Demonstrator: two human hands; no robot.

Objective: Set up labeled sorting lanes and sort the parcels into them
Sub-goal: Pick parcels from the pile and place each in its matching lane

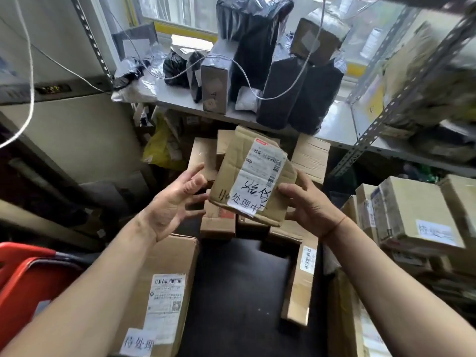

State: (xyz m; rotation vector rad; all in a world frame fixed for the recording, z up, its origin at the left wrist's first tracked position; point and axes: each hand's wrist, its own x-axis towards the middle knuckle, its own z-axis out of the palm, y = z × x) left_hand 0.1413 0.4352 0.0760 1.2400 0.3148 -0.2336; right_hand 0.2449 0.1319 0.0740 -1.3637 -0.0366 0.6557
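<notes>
Right hand (309, 207) grips a labelled cardboard parcel (253, 176) by its right edge. Left hand (172, 202), fingers spread open, sits just beside it.

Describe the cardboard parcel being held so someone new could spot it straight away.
Below the grey shelf of black bags, over the stack of brown boxes on the floor, the right hand grips a small crumpled cardboard parcel while the left hand sits open beside it. Unlike its neighbours, it is in the air and has black handwriting across its white label.
</notes>
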